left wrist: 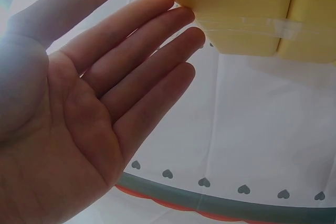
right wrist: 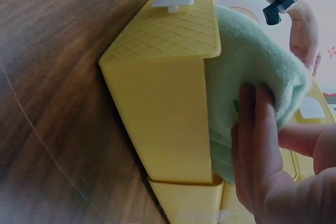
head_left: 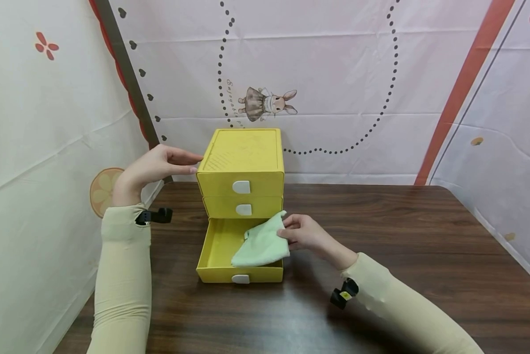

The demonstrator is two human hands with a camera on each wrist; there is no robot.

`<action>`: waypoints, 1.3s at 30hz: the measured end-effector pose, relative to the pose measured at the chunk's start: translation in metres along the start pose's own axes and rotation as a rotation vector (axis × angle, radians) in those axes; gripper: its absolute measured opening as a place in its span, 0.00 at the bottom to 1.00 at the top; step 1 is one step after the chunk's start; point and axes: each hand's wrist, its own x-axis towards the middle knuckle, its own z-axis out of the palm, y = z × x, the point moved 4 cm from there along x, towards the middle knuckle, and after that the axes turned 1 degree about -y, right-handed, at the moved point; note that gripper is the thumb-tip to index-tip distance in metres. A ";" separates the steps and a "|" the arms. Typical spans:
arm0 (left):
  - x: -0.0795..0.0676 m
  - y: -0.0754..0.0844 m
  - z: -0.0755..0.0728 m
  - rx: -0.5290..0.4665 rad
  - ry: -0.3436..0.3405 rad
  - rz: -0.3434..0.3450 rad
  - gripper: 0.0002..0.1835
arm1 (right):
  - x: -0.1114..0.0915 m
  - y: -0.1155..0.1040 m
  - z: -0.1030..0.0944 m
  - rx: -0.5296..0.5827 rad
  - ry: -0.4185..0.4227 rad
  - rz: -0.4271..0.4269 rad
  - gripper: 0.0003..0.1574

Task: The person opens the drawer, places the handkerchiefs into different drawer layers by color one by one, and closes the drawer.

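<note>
A yellow drawer box (head_left: pixel 247 150) with white tab handles stands on the table, its bottom drawer (head_left: pixel 218 246) pulled out toward me. My right hand (head_left: pixel 306 233) pinches a pale green towel (head_left: pixel 262 243) by its right edge, thumb on one side and fingers on the other. In the right wrist view the folded fuzzy towel (right wrist: pixel 257 51) rises past the drawer's wall (right wrist: pixel 157 114). The towel hangs over the drawer's right part and hides some of its inside. At the box's upper left side, my left hand (head_left: pixel 154 169) has straight fingers, their tips right at the yellow wall (left wrist: pixel 236 3).
Two upper drawers (head_left: pixel 218 206) of the box are closed. The dark wooden table (head_left: pixel 380 236) extends to both sides. A printed cloth (head_left: pixel 335 64) with a rabbit hangs behind, and more cloth lines both sides. Each wrist wears a small black camera (head_left: pixel 344 293).
</note>
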 end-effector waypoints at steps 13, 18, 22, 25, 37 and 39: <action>0.000 0.000 0.000 0.002 0.001 0.002 0.26 | 0.001 -0.016 0.004 -0.138 -0.094 0.000 0.19; 0.000 0.001 0.001 -0.004 -0.003 0.004 0.26 | 0.002 -0.020 0.004 -0.194 -0.086 0.006 0.18; -0.001 0.000 0.001 -0.002 -0.003 0.005 0.27 | 0.000 -0.025 0.004 -0.285 -0.044 -0.008 0.14; -0.001 0.000 0.001 0.003 0.000 0.006 0.27 | -0.001 -0.028 0.004 -0.372 -0.013 -0.029 0.12; -0.001 0.000 0.000 0.006 0.003 -0.007 0.27 | 0.006 -0.023 0.008 -0.444 -0.038 -0.013 0.10; -0.001 0.000 0.000 0.009 0.004 -0.008 0.27 | 0.008 -0.022 0.009 -0.451 -0.032 -0.018 0.10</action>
